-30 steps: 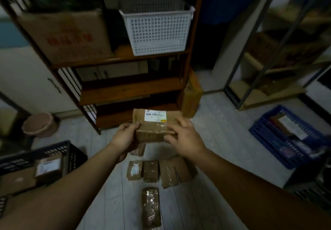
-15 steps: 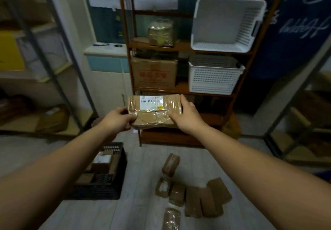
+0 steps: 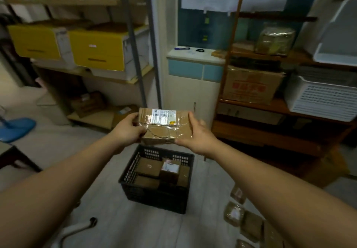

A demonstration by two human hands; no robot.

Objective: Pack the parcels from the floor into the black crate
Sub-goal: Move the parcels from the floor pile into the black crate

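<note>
fingers of the left hand (image 3: 128, 130) curl round the left end of a taped cardboard parcel (image 3: 164, 125), thumb on top; fingers of the right hand (image 3: 195, 133) lie pressed flat together along its right end, thumb under the lower edge. parcel held level in mid-air at centre frame, white shipping label (image 3: 163, 116) facing the camera, clear tape wrinkled over the front. black crate (image 3: 154, 195) sits on the floor directly below the parcel in the frame, lower centre; several brown boxes (image 3: 149, 167) already inside it, one with a white label. more taped parcels (image 3: 249, 222) lie on the pale floor at lower right, beside the right forearm. wooden shelf unit (image 3: 270, 131) at right carries a white slotted basket (image 3: 320, 97) and a printed carton (image 3: 251, 85). yellow-fronted bins (image 3: 96, 52) on the metal rack, upper left.
</note>
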